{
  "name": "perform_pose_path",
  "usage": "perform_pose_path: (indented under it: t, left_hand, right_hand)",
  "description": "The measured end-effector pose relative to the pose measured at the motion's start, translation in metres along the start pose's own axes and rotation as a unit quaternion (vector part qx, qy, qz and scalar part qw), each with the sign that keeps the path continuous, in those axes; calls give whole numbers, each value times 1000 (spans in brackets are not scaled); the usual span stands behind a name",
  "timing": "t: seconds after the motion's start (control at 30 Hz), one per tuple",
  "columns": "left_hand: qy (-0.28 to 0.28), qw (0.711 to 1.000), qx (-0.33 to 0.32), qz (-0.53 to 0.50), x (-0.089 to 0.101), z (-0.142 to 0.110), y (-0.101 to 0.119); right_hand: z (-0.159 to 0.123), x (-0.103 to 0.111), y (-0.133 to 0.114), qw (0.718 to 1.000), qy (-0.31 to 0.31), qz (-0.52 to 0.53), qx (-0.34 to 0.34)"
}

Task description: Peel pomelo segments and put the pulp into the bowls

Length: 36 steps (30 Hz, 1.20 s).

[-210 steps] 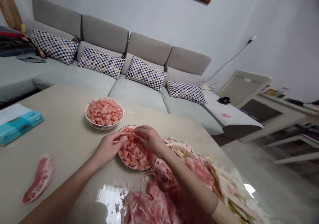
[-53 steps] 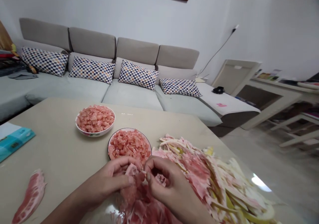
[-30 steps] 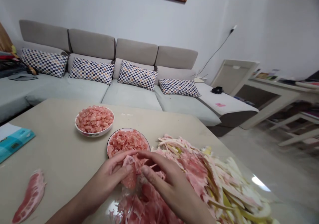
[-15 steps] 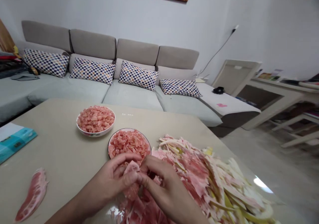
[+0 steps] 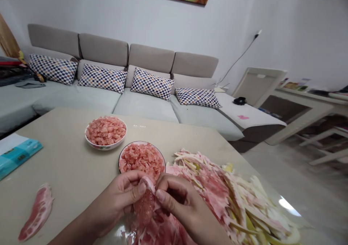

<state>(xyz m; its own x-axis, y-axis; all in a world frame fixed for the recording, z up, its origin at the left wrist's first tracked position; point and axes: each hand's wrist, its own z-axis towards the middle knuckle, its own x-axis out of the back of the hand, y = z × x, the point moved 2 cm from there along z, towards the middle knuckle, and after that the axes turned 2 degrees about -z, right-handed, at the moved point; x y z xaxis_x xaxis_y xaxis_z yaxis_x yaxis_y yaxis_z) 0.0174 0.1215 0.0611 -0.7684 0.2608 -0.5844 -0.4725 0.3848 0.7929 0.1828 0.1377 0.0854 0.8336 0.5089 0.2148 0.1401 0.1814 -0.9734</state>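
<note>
Pinching a pomelo segment (image 5: 145, 205) between my left hand (image 5: 115, 201) and right hand (image 5: 176, 201), held together so its skin can peel back; a plate (image 5: 141, 142) of pulp (image 5: 141, 159) sits just beyond my hands, with peel (image 5: 214, 197) heaped beside my right hand.

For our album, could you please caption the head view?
Left hand and right hand peel a pomelo segment beside a plate of pulp.

Bright, soft light, warped edges
</note>
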Motion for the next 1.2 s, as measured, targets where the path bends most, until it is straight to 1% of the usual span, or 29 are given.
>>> perform_pose_path:
  t: [0.1,0.3,0.43,0.57,0.73,0.97,1.2]
  left_hand:
    - [-12,1000,7,-28,-2,-1,0]
    - [-54,997,14,-56,-5,-2,-1]
    - [-67,996,26,-53,-6,-3,-2]
    - [-100,993,43,-43,-8,-4,0]
    - [-123,989,70,-44,-4,-4,-2]
    - [-104,992,73,-25,-5,-5,-3]
    - [-95,992,58,-58,-7,-5,-5]
  right_hand:
    - [-3,1,-2,1000,-1,-15,4]
    - [-10,2,-8,1000,-14,1,3]
    - [-15,4,-12,1000,-11,-21,3]
    - [-20,7,-15,999,-8,-35,-8]
    - [-22,10,-19,998,-16,-67,-12]
    - [-24,16,-21,989,-7,-141,-35]
    - [-28,18,-21,984,1,-174,-29]
